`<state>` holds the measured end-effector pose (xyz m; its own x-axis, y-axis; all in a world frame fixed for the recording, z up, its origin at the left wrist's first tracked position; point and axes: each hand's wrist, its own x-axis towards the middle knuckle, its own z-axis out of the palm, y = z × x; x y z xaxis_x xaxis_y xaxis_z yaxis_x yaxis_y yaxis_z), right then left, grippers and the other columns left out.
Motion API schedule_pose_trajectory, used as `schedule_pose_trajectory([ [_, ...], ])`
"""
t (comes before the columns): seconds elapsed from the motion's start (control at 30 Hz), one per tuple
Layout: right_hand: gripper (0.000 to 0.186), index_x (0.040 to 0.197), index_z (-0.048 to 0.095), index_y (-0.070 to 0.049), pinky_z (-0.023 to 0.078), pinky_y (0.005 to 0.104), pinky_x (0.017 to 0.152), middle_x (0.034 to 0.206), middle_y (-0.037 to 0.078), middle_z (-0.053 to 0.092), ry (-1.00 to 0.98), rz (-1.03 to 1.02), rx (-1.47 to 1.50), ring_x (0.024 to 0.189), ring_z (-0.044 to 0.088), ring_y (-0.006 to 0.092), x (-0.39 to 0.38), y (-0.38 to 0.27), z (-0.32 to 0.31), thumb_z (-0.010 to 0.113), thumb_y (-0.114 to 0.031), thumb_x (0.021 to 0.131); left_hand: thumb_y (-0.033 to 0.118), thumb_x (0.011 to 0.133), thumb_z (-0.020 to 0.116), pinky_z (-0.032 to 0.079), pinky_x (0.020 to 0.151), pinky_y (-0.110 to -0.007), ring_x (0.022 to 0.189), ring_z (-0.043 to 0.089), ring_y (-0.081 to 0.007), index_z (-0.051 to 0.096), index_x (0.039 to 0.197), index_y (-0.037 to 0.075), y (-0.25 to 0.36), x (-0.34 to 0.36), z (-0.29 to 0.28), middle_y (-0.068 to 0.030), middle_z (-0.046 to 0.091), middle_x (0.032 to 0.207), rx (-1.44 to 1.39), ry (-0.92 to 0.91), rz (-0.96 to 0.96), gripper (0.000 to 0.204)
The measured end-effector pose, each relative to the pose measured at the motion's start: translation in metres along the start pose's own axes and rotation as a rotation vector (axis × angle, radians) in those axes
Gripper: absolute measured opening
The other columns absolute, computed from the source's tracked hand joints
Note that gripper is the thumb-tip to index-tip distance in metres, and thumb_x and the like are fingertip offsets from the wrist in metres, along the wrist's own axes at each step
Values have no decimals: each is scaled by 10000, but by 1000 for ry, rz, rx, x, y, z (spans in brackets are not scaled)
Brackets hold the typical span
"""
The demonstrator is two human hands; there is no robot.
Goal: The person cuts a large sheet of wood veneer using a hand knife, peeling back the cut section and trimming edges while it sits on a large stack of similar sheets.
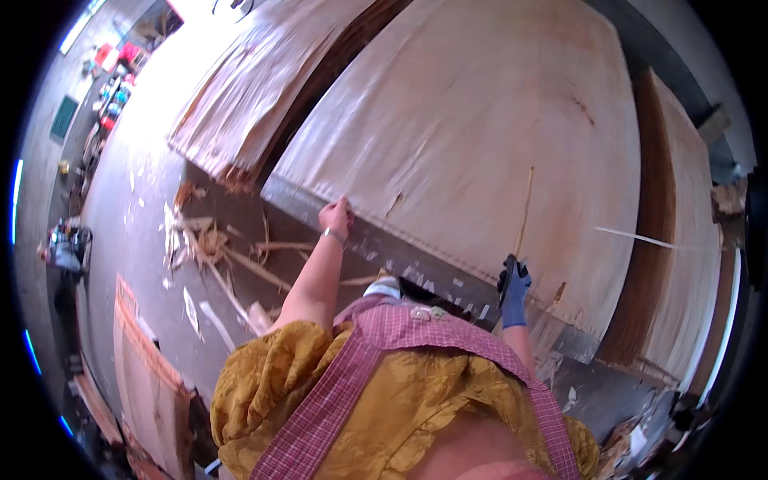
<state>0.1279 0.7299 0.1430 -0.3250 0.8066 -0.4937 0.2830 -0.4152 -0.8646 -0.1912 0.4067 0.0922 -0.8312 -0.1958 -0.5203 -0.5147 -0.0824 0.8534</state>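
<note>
A large pale wood veneer sheet (480, 136) lies on top of a stack in front of me. My left hand (337, 218), bare with a band at the wrist, is closed at the sheet's near left edge, fingers pinched on it. On the near right part of the sheet is my right hand (514, 282), in a blue and black glove. Its fingers are curled round something dark and narrow, mostly hidden. From that hand a thin brown strip or split (526, 210) runs away across the veneer; which of the two I cannot tell. Small dark cracks mark the sheet.
Veneer stacks stand left (264, 80) and right (680, 216). Torn wood strips (232, 252) litter the floor at left. Nearer stands an upright bundle of veneer (152, 376). A thin white strip (640, 237) spans the right gap. Assorted goods line the far left wall.
</note>
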Motion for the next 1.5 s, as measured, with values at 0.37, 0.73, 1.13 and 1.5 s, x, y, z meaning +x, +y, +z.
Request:
schedule_pose_trajectory([
  [0.37,339,837,609,-88,379,250,362,561,-4,528,-144,-52,-47,403,479,96,-6,4,69,656,-422,868,288,836,679,482,400,-279,476,594,-153,616,773,12,11,-17,5,-74,624,662,67,61,-45,290],
  [0.73,331,949,602,7,466,405,651,818,181,648,-41,-770,-724,711,612,323,2,4,38,530,-316,959,309,933,561,447,430,-249,519,591,-116,607,729,43,-61,-96,-118,-42,627,670,164,-50,52,338],
  [1.13,243,1032,624,19,496,355,742,955,171,672,-721,-780,-825,830,645,273,-112,20,100,562,-191,928,252,707,710,537,707,-355,769,682,-262,691,761,20,-199,-229,-363,-150,696,794,850,160,-229,239],
  [1.5,197,947,608,-23,483,378,687,844,169,651,-998,-726,-1069,758,647,283,-262,110,183,590,-213,898,389,788,658,519,645,-351,642,663,-213,676,761,59,-153,-173,-417,-71,660,634,500,-126,-210,332],
])
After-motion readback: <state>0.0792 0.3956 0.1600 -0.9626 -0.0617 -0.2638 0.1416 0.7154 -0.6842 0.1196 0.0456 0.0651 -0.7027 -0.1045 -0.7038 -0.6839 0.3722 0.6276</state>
